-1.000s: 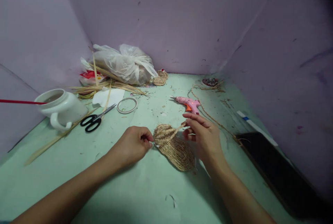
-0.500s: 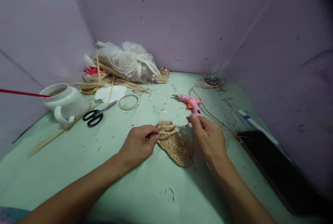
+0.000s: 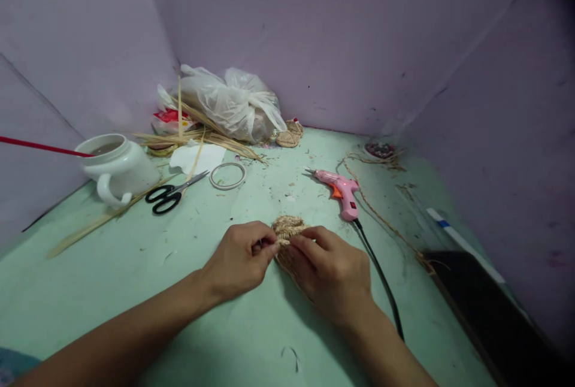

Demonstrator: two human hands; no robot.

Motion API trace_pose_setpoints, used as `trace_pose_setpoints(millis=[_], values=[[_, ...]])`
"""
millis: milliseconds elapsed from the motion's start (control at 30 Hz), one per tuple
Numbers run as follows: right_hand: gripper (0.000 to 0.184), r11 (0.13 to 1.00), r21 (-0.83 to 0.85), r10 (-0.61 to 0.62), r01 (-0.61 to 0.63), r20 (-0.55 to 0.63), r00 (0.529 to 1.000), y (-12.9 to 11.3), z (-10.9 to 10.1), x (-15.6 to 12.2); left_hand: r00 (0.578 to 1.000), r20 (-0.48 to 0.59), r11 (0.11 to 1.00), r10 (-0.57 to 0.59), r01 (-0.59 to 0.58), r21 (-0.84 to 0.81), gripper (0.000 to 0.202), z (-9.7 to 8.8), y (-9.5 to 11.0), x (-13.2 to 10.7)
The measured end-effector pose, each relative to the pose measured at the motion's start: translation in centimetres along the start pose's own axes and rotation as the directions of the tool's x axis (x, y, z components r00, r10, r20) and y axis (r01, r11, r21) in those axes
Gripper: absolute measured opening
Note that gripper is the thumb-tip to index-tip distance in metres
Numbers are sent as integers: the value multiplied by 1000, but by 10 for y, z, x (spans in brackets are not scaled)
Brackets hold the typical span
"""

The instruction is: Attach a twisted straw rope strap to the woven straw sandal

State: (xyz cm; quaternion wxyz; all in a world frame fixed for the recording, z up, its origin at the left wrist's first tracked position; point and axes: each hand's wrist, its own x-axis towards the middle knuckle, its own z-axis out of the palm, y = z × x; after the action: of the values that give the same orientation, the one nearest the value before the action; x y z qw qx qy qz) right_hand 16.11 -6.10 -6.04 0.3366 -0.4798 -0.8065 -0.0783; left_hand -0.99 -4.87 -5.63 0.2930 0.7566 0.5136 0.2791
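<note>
A small slipper of coiled straw rope lies on the pale green table, much of it covered by my right hand. My left hand pinches its left edge between thumb and fingertips. From the other side, my right hand presses its closed fingertips onto the braided strap across the slipper. The fingertips of both hands are only a little apart. Whether the right fingers hold a loose rope end is hidden. Beyond my right hand lies a pink glue gun, its nozzle pointing left and its black cord running toward me.
To the left are black-handled scissors, a ring-shaped roll and a white teapot-like pot. A tied plastic bag, straw strips and a finished small slipper line the back. A dark tablet-like slab lies right.
My right hand has moved left and down from beside the glue gun onto the slipper's strap. The left hand keeps its pinch. The view has shifted slightly.
</note>
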Motion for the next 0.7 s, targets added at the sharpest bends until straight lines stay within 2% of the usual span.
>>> trace_pose_setpoints(millis=[133, 267, 367, 467, 567, 700], values=[[11, 999, -24, -23, 21, -45, 999, -1, 6, -2, 997, -44, 997, 70, -69, 17, 12, 3, 0, 0], [18, 999, -19, -48, 46, -98, 994, -5, 15, -2, 985, -22, 984, 173, -172, 41, 16, 3, -2, -2], [20, 998, -18, -53, 52, -112, 992, -6, 16, 0, 979, -39, 978, 200, -197, 66, 16, 2, -5, -3], [16, 998, -59, -15, 12, -50, 999, -1, 8, 3, 979, -95, 982, 180, -172, 81, 14, 2, -8, -2], [11, 992, -129, 10, -3, 53, 999, 8, -2, 4, 976, -107, 981, 188, -180, 76, 14, 3, -8, -1], [18, 997, -72, 45, -42, 47, 998, 13, -3, 3, 969, -109, 974, 220, -212, 80, 13, 5, -6, -2]])
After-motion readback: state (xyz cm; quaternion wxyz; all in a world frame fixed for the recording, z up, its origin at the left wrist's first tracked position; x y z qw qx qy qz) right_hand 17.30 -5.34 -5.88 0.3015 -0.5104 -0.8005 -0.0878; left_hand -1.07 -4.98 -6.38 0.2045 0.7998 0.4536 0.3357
